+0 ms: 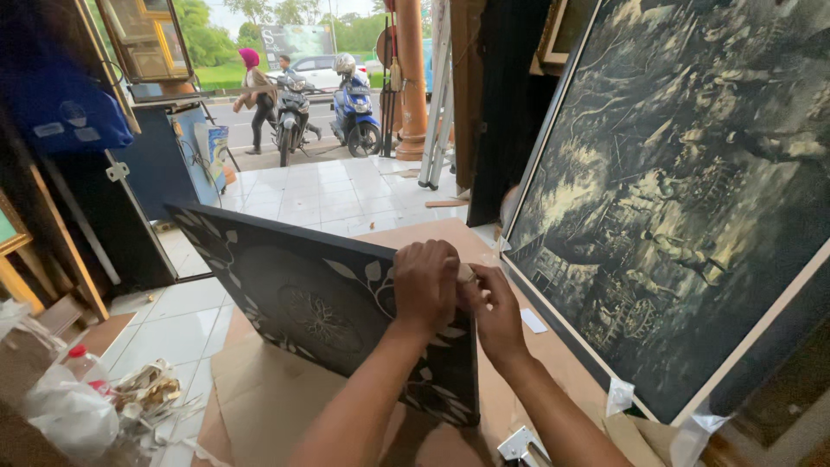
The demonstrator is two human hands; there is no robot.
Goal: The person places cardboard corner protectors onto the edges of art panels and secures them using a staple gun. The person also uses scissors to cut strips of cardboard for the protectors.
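Both hands (458,294) pinch the black canvas (328,307) corner, perhaps taping.

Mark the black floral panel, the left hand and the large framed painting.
black floral panel (303,303), head view, carved face.
left hand (425,281), head view, back of hand.
large framed painting (692,190), head view, dark picture surface.

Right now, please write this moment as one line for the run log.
left hand: grips top corner of black painting | right hand: pinches small pale piece there | painting: upright on cardboard

Single head view, close, looking down and forward, doorway probably ahead
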